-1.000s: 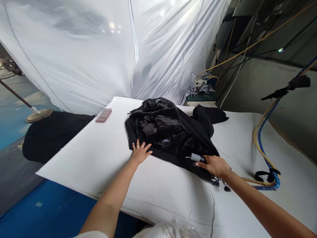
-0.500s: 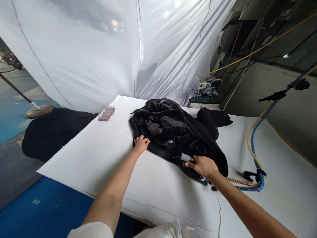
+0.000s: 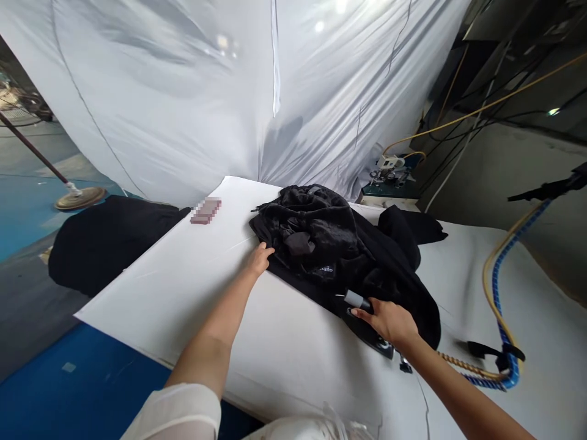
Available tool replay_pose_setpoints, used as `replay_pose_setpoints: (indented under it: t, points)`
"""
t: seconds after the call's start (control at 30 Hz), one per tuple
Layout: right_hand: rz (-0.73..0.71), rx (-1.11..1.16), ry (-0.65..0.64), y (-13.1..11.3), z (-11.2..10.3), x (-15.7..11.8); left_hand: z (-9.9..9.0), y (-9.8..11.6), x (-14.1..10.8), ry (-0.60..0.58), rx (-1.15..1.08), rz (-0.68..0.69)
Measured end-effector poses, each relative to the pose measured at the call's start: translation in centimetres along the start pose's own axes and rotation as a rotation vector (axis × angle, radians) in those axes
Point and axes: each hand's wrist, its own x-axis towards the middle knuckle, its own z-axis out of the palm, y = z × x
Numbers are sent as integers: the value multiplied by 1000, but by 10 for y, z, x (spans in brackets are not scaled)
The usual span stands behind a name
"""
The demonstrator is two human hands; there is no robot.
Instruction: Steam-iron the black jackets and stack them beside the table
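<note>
The jacket [image 3: 337,250] lies on the counter [image 3: 183,293] in front of me, its plush lining and label [image 3: 326,269] facing up. My left hand [image 3: 261,259] grasps its near edge at the left end, fingers curled over the cloth. My right hand [image 3: 389,319] is closed around the handle of the iron [image 3: 356,300], at the right part of that same edge; I cannot tell whether its plate touches the cloth.

I would call the work partway: the near edge between my hands lies fairly straight, while the middle is heaped in folds and a sleeve [image 3: 408,223] sticks out, bent, at the far right. Those parts look left to do, though nothing visible proves which have been pressed.

For room, the counter is bare between the jacket and the near rim, and broadly so to the left, up to the blurred red item [image 3: 206,211] near the left rim. The far rim runs close behind the jacket, with the white sheet [image 3: 183,91] hanging beyond. On the right, the blue hose [image 3: 498,287] and yellow hose [image 3: 487,269] curve down near my forearm, so that side is tighter.
</note>
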Motion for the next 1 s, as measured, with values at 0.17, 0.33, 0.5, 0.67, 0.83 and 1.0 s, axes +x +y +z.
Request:
replay_pose_setpoints:
  t: [0.17,0.33,0.5,0.67,0.83,1.0]
  points:
    - [-5,-28,-2,-5,1,2,-13,5,-2,93,144,-178]
    - [9,-4,6,-13,2,6,5,52,-35,193,145,63]
    - [24,17,14,-19,7,5,42,73,-46,-15,54,321]
    - [2,1,46,-19,7,1,37,46,-35,-166,75,164]
    - [-104,-14,22,-28,0,13,32,38,-39,-229,97,82]
    - [-84,15,28,-45,-6,33,31,35,-38,-259,77,113]
